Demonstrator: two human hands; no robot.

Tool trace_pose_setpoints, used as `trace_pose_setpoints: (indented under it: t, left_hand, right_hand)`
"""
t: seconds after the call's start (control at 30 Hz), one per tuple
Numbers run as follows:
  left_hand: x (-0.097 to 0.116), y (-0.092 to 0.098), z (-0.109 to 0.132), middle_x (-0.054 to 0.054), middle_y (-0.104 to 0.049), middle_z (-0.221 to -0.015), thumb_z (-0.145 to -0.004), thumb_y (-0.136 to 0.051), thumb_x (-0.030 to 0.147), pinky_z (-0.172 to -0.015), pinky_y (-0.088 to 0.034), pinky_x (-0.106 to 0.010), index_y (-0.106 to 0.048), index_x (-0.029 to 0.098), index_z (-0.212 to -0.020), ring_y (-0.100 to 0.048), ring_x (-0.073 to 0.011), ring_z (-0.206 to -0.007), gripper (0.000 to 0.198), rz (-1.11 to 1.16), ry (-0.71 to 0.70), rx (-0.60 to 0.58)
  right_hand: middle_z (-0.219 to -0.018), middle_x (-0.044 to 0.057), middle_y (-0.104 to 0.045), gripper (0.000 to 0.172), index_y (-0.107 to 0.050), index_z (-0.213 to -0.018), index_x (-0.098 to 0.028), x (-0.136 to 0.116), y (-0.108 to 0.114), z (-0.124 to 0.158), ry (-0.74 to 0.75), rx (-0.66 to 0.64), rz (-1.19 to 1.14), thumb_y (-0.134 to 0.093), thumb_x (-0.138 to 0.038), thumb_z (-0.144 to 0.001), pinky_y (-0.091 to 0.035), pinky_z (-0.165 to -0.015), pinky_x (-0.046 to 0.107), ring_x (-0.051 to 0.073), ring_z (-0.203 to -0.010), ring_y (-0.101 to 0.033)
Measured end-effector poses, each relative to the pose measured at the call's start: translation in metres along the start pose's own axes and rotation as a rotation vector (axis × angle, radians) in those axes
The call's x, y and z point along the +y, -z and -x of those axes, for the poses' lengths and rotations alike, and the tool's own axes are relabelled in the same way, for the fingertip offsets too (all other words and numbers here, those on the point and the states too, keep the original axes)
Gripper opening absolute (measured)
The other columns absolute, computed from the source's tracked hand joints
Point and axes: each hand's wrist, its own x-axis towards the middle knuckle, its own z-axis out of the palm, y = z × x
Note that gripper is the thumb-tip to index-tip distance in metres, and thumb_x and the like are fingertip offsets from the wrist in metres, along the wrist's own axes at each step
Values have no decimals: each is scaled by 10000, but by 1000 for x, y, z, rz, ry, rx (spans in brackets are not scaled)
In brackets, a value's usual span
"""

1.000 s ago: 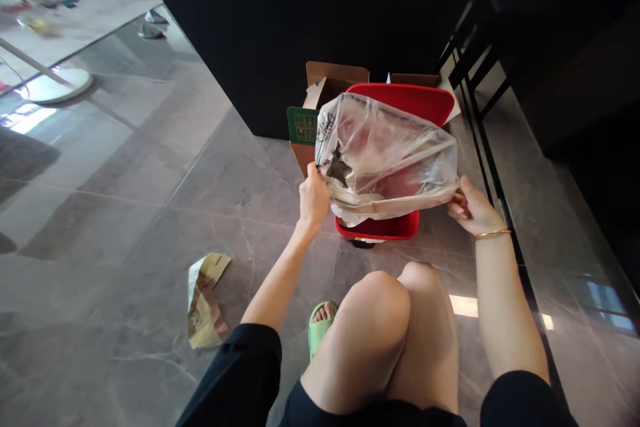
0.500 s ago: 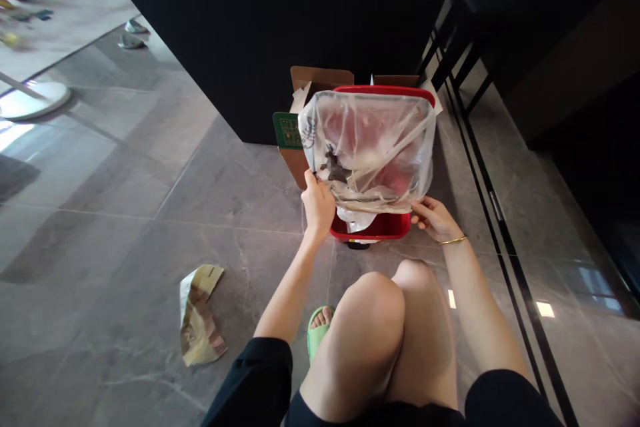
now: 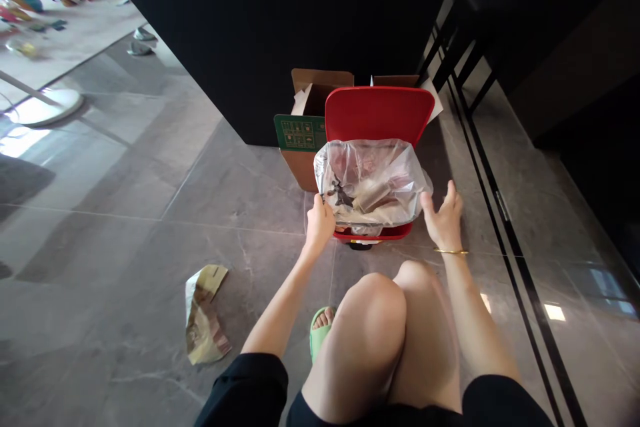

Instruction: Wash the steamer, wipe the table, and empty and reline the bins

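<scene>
A red trash can [image 3: 373,237] stands in front of me with its red lid [image 3: 379,110] raised. Over its opening lies a clear garbage bag [image 3: 370,153] on a dark rim frame, with rubbish inside that includes a tan roll-like piece and something black. My left hand [image 3: 320,221] is closed on the near left corner of the bag's rim. By the bag's right side, my right hand [image 3: 444,219] has its fingers spread and holds nothing. Its thumb is close to the bag's edge; whether it touches, I cannot tell.
Behind the can is an open cardboard box [image 3: 299,163] with a green flap, against a black cabinet [image 3: 240,33]. On the floor to the left lies a crumpled wrapper [image 3: 205,313]. A white stand base [image 3: 50,107] and scattered items are farther left.
The bag and its rim have come down toward the can, uncovering the red lid behind. My right hand has let go of the bag and opened out to the right.
</scene>
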Motion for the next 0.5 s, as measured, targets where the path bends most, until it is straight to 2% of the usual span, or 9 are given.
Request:
trace_pose_setpoints:
  t: [0.07, 0.13, 0.2, 0.27, 0.3, 0.4, 0.43, 0.47, 0.5]
  left_hand:
    - [-9, -2, 1, -12, -599, -638, -892, -382, 202, -508, -467, -225, -475, 204, -966, -621, -154, -503, 119, -41, -17, 7]
    - [-17, -1, 2, -5, -606, -626, -905, -365, 227, -501, -467, -235, -467, 205, -1009, -615, -158, -481, 148, -29, 11, -64]
    - [-18, 8, 3, 2, -612, -600, -920, -354, 280, -494, -470, -252, -482, 211, -1022, -605, -166, -445, 178, -48, 59, -194]
    - [-11, 25, 4, -20, -620, -586, -916, -394, 383, -540, -494, -287, -542, 211, -942, -640, -202, -510, 228, -205, 42, -264]
    - [-3, 35, 4, -45, -630, -601, -900, -429, 444, -586, -509, -312, -571, 208, -889, -668, -233, -593, 276, -318, -3, -218]
    - [28, 50, -1, -127, -686, -801, -864, -498, 508, -784, -521, -379, -636, 187, -900, -665, -297, -935, 351, -548, -305, 62]
    - [40, 45, -6, -135, -693, -890, -875, -498, 458, -848, -507, -382, -647, 183, -947, -639, -290, -1018, 321, -574, -441, 66]
    - [49, 35, -12, -132, -694, -959, -887, -492, 382, -898, -491, -370, -654, 180, -978, -618, -272, -1067, 274, -602, -570, -29]
    - [57, 20, -19, -121, -694, -993, -885, -490, 304, -930, -477, -354, -664, 180, -971, -613, -254, -1079, 231, -647, -682, -212]
  right_hand:
    - [-1183, 188, -561, 703, -540, -1228, -151, -5, 5, 8, 155, 10, 271, -622, -628, -718, -475, -855, 408, 284, -1024, -582]
    - [-909, 134, -642, 474, -626, -1040, -144, -6, 4, 12, 214, -177, 357, -558, -545, -797, -470, -734, 340, 242, -815, -621]
    - [-674, 73, -620, 315, -628, -862, -162, -3, 0, 15, 238, -341, 368, -457, -426, -865, -425, -618, 281, 198, -629, -597]
    - [-591, 60, -600, 272, -602, -809, -169, 0, -3, 17, 255, -340, 377, -396, -334, -877, -381, -559, 260, 186, -554, -577]
    - [-581, 60, -600, 261, -597, -819, -170, 1, -5, 18, 260, -305, 381, -383, -307, -876, -369, -545, 256, 185, -542, -575]
    - [-567, 53, -604, 255, -597, -862, -175, 0, -6, 23, 252, -274, 361, -365, -279, -885, -369, -529, 243, 181, -525, -580]
    - [-569, 52, -607, 261, -599, -868, -177, -2, -6, 24, 251, -280, 354, -361, -280, -891, -378, -532, 241, 180, -525, -584]
    - [-582, 55, -618, 270, -603, -881, -176, -5, -6, 25, 258, -285, 350, -356, -283, -897, -390, -541, 242, 181, -534, -593]
    - [-611, 65, -636, 281, -608, -906, -171, -7, -6, 27, 275, -284, 351, -351, -286, -902, -405, -555, 245, 186, -554, -606]
